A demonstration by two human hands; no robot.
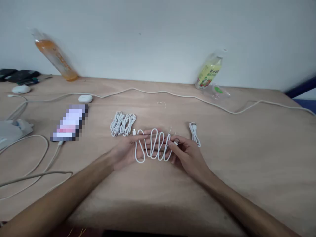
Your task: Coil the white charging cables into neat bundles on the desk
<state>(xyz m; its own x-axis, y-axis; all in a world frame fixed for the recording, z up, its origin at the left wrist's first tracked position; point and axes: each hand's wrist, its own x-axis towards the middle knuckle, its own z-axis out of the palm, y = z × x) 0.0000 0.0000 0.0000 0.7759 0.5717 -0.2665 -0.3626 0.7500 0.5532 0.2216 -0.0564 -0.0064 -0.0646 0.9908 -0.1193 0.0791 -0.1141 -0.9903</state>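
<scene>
A white USB cable [153,144], spread in loose zigzag loops, lies across the fingers of both hands above the table. My left hand [125,149] holds its left end, thumb on top near a small plug [134,131] and fingers stretched beneath the loops. At the right end, my right hand [189,153] pinches the loops between thumb and fingers, beside the larger USB plug [176,141]. Just behind my left hand lie several coiled white cables [122,123] in a row. Another folded white cable [195,134] rests to the right, behind my right hand.
A phone [70,123] with a charging lead lies left. White earbud cases [85,98] [21,89] and a long white cord [158,92] are farther back. An orange drink bottle [55,59] and a yellow-green bottle [209,69] lean against the wall. A plastic bag [14,131] sits far left.
</scene>
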